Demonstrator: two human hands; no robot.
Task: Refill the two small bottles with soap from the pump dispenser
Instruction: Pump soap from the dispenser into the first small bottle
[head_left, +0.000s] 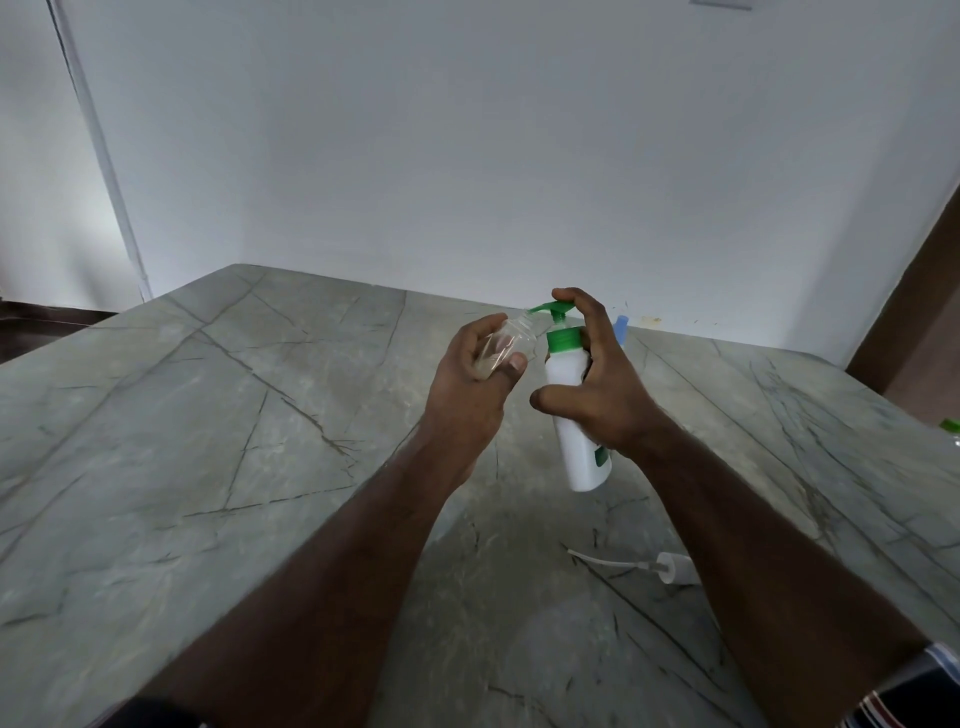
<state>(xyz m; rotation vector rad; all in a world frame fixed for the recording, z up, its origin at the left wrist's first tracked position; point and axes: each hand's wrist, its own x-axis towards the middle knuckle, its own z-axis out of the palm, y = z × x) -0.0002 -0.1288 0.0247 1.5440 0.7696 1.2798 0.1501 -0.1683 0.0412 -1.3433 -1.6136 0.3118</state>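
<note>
My left hand (475, 384) holds a small clear bottle (511, 340), tilted, with its open neck up against the green spout. My right hand (597, 384) grips the white pump dispenser (569, 374) in the air above the table, its index finger resting on the green pump head (553, 307). A blue-capped item (621, 328), only partly seen, stands behind my right hand. A white spray cap with a thin tube (670, 566) lies on the table beside my right forearm.
The grey marble table (234, 441) runs to a white wall at the back. A green and clear object (950, 428) shows at the right edge. A brown door frame (914, 291) stands at the far right.
</note>
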